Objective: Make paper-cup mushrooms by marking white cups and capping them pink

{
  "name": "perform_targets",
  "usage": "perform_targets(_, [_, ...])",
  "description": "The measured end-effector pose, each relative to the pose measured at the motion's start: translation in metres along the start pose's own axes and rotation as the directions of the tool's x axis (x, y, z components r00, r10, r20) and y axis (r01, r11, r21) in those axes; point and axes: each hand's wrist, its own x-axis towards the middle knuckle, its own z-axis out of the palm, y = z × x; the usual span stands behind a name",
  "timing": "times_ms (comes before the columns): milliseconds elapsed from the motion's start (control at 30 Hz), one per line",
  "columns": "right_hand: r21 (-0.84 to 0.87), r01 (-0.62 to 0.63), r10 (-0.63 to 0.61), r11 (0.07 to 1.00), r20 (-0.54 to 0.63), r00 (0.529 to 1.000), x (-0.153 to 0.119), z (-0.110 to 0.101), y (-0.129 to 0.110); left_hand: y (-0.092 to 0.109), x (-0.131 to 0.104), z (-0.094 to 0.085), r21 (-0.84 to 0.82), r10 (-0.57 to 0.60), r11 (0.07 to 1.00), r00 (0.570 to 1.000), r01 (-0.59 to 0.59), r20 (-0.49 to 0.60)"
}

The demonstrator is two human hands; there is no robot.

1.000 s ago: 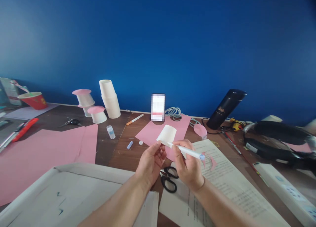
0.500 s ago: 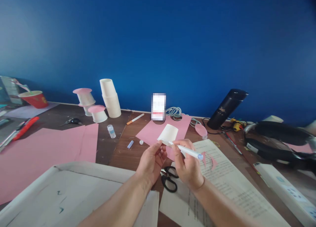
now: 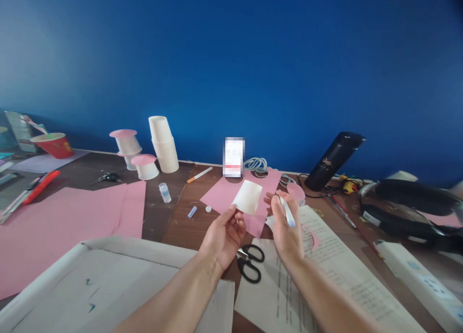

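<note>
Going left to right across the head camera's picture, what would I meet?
Red cup → stack of white cups → small lilac cap → left hand, holding a white paper piece → right hand, holding a white pen → black flask → white power strip.

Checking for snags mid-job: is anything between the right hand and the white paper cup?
Nothing visible stands between the right hand and the white paper cup; behind the gap shows the pink paper sheet.

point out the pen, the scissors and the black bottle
Pen [image 3: 288, 214]: head view, on its white barrel
Scissors [image 3: 249, 262]: head view, on the black handles
Black bottle [image 3: 329, 164]: head view, middle of its body
</note>
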Motion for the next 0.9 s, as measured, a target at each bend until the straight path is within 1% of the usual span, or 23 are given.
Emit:
perform_targets(67, [0.086,-0.191,0.185,0.978,0.078,0.98,0.003,0.002,0.008,0.0,-0.002,0.0,-0.002,-0.027,1.0,0.999,0.027,0.025])
perform_targets(100, [0.129,-0.255,0.239,0.958,0.124,0.963,0.004,0.003,0.011,0.001,-0.002,0.0,0.003,-0.039,0.999,0.999,0.039,0.035])
perform_targets(167, [0.213,-0.311,0.269,0.926,0.202,0.942,0.002,0.006,0.014,0.0,-0.003,0.0,0.019,-0.07,0.997,0.996,0.069,0.05])
perform_targets(267, [0.302,-0.329,0.255,0.895,0.26,0.931,-0.002,0.01,0.011,-0.002,-0.002,0.0,0.053,-0.077,0.996,0.996,0.075,0.041])
perform_targets(333, [0.316,-0.343,0.267,0.885,0.26,0.928,-0.003,0.011,0.008,-0.005,-0.003,0.001,0.097,-0.028,0.995,0.999,0.025,0.031])
perform_targets(400, [0.291,-0.355,0.294,0.888,0.233,0.927,-0.003,0.011,0.005,-0.008,-0.004,0.002,0.169,0.013,0.985,0.998,-0.022,0.057])
perform_targets(500, [0.234,-0.361,0.314,0.903,0.215,0.925,-0.001,0.009,0.003,-0.012,-0.007,0.001,0.291,0.009,0.956,0.992,-0.046,0.129])
perform_targets(600, [0.178,-0.341,0.303,0.923,0.208,0.93,0.001,0.007,0.005,-0.013,-0.007,0.0,0.333,0.024,0.94,0.99,-0.069,0.139])
perform_targets(667, [0.118,-0.284,0.268,0.952,0.131,0.954,0.001,0.005,0.005,-0.013,-0.005,-0.001,0.313,0.067,0.944,0.99,-0.103,0.122])
perform_targets(700, [0.071,-0.224,0.219,0.972,0.075,0.973,0.001,0.004,0.003,-0.012,-0.004,-0.001,0.3,0.089,0.947,0.99,-0.119,0.112])
perform_targets(733, [0.016,-0.143,0.143,0.99,0.023,0.989,0.0,0.003,0.001,-0.012,-0.003,-0.002,0.289,0.108,0.948,0.989,-0.133,0.101])
perform_targets(767, [-0.058,-0.035,0.035,0.998,-0.006,0.999,-0.001,0.001,-0.002,-0.011,-0.002,-0.002,0.282,0.12,0.949,0.989,-0.141,0.09])
perform_targets(800, [-0.116,0.075,-0.077,0.99,-0.011,0.997,-0.003,-0.001,-0.006,-0.011,-0.001,-0.002,0.278,0.128,0.949,0.988,-0.146,0.081])
perform_targets(833, [-0.147,0.166,-0.165,0.975,0.018,0.986,-0.005,-0.002,-0.01,-0.01,0.0,-0.003,0.277,0.129,0.95,0.989,-0.146,0.078])
perform_targets(900, [-0.206,0.333,-0.314,0.92,0.122,0.942,-0.011,-0.004,-0.017,-0.01,0.0,-0.003,0.277,0.124,0.95,0.988,-0.144,0.09])
